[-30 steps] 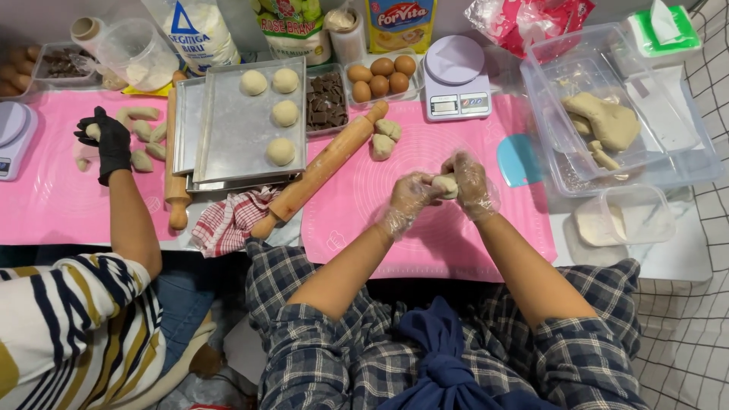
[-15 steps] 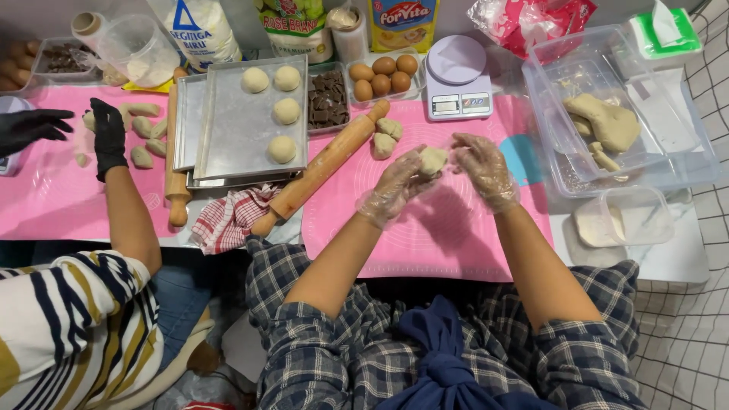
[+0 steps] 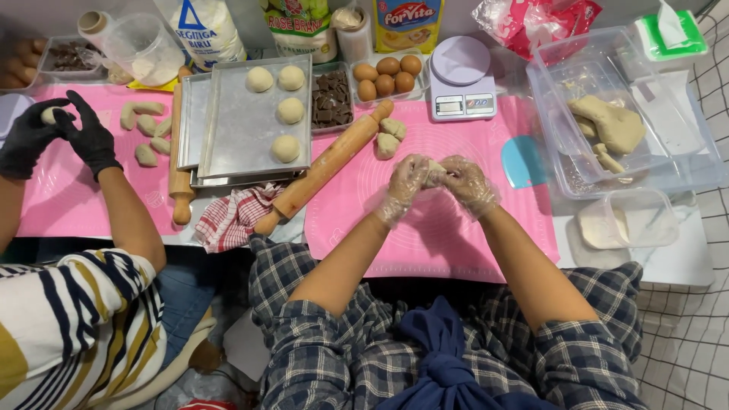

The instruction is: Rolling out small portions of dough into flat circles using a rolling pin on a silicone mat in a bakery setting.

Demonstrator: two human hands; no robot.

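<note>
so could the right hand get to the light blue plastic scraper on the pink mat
Probably yes: the blue scraper lies uncovered just beside the right hand, though both hands are busy with a dough piece.

white flour bag (image 3: 203, 30), yellow packet (image 3: 412, 23), scale screen (image 3: 456, 108)

left hand (image 3: 406, 181) — cupped | right hand (image 3: 467, 182) — cupped, fingertips meeting

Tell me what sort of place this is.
Likely a home or class baking table. Gloved left hand and right hand pinch a dough piece over a pink mat. A rolling pin, a tray of dough balls and a scale lie around.
</note>
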